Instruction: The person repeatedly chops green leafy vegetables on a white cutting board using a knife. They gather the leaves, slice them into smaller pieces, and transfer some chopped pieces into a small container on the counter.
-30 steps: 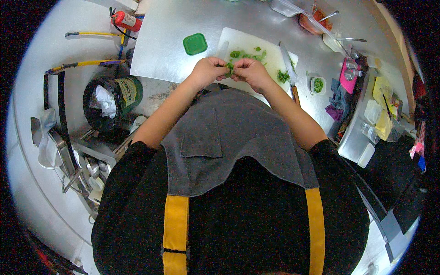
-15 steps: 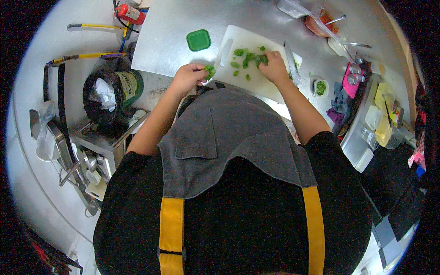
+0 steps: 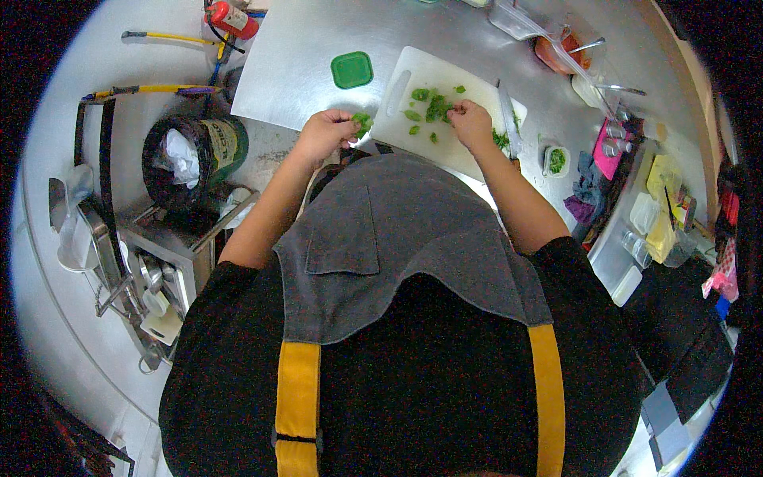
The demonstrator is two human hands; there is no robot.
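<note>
My left hand (image 3: 327, 137) is closed on a small bunch of green herb leaves (image 3: 362, 125), held just off the left end of a white cutting board (image 3: 461, 156). Over the board, my right hand (image 3: 473, 127) has its fingers pinched at the right edge of a leafy green heap (image 3: 438, 108). Several loose leaves (image 3: 412, 116) lie around that heap. Right of my right hand, a knife (image 3: 509, 119) lies along the board's right part, its handle toward me. Finely chopped herbs (image 3: 500, 141) sit beside the blade, partly behind my wrist.
A green square lid (image 3: 352, 70) lies on the steel table (image 3: 294, 48) left of the board. To the right stands a small tub (image 3: 556, 161) of chopped herbs. Farther right are clear containers (image 3: 513, 20), a red-filled bowl (image 3: 563, 52) and cloths (image 3: 590, 175). A bin (image 3: 195, 163) stands left.
My right hand has come slightly nearer and left across the board, and the leaves by its fingertips now sit against the heap. My left hand keeps its bunch. The whole view has shifted slightly.
</note>
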